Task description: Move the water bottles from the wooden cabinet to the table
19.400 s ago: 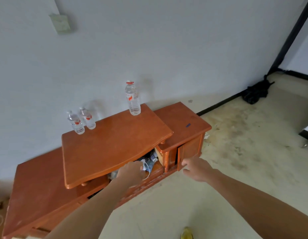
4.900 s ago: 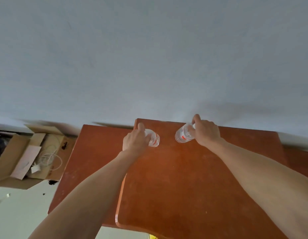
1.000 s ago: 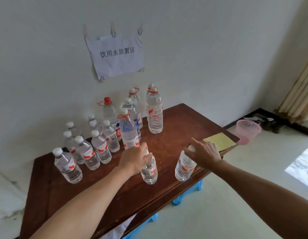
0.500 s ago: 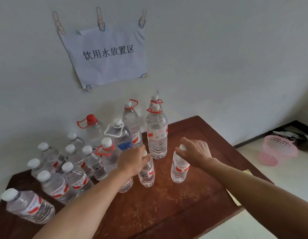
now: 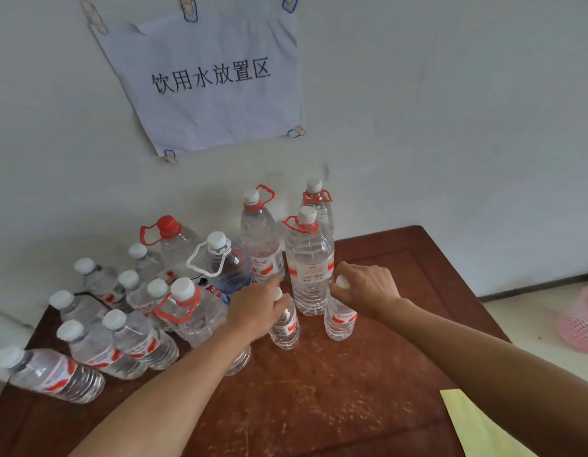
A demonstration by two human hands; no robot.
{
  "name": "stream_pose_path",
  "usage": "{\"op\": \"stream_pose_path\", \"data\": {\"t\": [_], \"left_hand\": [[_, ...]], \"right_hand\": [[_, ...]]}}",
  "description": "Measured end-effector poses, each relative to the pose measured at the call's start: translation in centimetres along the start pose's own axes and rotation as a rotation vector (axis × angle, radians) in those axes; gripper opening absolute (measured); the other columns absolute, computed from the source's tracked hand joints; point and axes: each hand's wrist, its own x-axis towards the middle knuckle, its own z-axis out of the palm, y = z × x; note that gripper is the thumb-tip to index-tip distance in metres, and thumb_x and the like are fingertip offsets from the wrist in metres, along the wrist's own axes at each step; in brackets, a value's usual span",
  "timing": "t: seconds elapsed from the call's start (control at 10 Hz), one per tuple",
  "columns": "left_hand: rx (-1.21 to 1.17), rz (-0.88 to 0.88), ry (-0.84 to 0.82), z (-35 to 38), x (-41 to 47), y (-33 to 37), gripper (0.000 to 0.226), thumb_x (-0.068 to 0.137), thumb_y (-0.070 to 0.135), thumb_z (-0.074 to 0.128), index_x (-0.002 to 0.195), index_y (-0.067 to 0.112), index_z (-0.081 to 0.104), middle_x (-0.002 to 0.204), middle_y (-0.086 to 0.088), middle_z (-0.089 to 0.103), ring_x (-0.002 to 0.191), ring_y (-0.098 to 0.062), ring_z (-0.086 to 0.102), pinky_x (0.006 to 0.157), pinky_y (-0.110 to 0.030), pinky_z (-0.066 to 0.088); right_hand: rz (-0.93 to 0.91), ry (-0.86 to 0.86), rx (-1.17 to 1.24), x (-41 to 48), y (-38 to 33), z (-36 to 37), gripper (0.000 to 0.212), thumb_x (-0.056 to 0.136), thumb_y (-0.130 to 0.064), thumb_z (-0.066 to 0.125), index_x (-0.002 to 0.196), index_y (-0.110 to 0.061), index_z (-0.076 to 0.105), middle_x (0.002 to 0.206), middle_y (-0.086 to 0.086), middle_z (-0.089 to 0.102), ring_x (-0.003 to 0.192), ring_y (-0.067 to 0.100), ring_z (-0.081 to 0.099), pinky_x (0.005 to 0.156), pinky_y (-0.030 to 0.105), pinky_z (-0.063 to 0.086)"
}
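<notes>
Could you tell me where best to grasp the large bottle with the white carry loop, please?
By the white carry loop, hooked from above: it hangs clear beside the neck, while the large bottle is wide-bodied and hemmed in by neighbouring bottles.

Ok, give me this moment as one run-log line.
stage: placement | left hand: grips left bottle at top | right hand: grips right bottle at cap | both bottles: upright on table | cabinet: not in view

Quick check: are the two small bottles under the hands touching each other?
Apart. In the head view, a strip of bare table shows between the left small bottle and the right small bottle.
</notes>
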Motion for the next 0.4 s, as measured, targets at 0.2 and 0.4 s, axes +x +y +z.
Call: {"op": "stream_pose_path", "data": {"t": [0.2, 0.4], "left_hand": [[0.092, 0.014, -0.009, 0.0, 0.0, 0.6, 0.037, 0.100, 0.042, 0.037, 0.125, 0.015, 0.044, 0.103, -0.008, 0.069, 0.090, -0.030, 0.067, 0.064, -0.034, 0.043], [0.066, 0.026, 0.012, 0.5, 0.1, 0.3, 0.036, 0.101, 0.042, 0.036, 0.125, 0.016, 0.043, 0.106, -0.006, 0.070, 0.092, -0.026, 0.069, 0.069, -0.035, 0.053]], "right_hand": [[-0.030, -0.048, -0.059, 0.9, -1.1, 1.2, 0.048, 0.095, -0.060, 0.032, 0.123, -0.022, 0.043, 0.107, 0.001, 0.063, 0.084, 0.029, 0.065, 0.064, 0.034, 0.039], [-0.011, -0.075, -0.085, 0.2, -1.1, -0.2, 0.059, 0.091, -0.069, 0.034, 0.134, -0.028, 0.039, 0.106, -0.001, 0.063, 0.085, 0.023, 0.064, 0.068, 0.034, 0.044]]}}
